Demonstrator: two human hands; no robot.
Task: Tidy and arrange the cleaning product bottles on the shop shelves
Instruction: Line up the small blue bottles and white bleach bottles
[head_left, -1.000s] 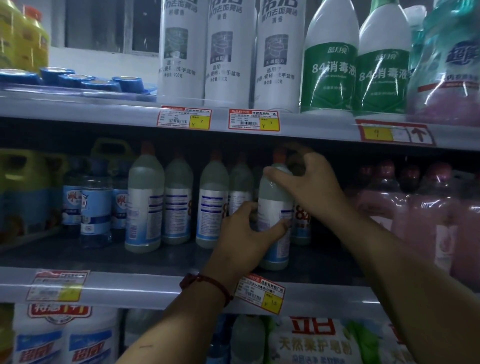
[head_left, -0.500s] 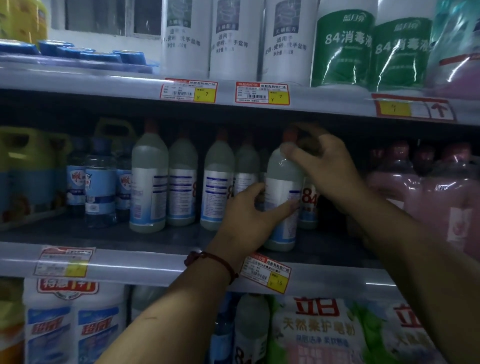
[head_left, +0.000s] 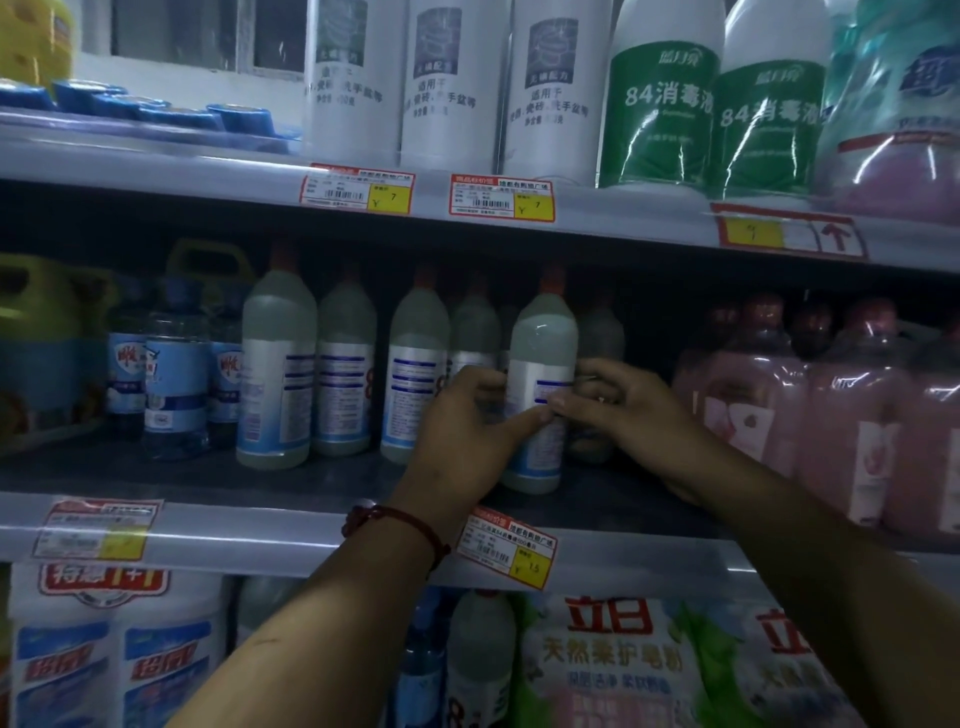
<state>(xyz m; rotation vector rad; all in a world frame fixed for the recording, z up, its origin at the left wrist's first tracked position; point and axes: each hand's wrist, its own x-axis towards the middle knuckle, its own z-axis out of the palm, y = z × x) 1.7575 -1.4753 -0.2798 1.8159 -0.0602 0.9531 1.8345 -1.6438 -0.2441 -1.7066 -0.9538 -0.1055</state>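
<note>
A pale translucent bottle (head_left: 543, 343) with an orange cap and a white-and-blue label stands upright on the middle shelf (head_left: 208, 525). My left hand (head_left: 470, 431) grips its lower body from the left, thumb across the front. My right hand (head_left: 618, 405) holds it from the right, thumb tip meeting the left thumb on the label. Several matching bottles (head_left: 278, 364) stand in a row to its left, and another one (head_left: 600, 332) is half hidden behind it.
Pink bottles (head_left: 753, 395) crowd the right of the middle shelf; blue-labelled bottles (head_left: 174, 374) and a yellow jug (head_left: 41, 343) stand at the left. White and green-labelled bottles (head_left: 660, 104) fill the top shelf. Price tags (head_left: 506, 545) hang on the shelf edges. Bags and bottles sit below.
My right hand has come down from the bottle's neck to its label, meeting the left thumb. The left hand keeps its grip on the lower body. The bottle stays upright.
</note>
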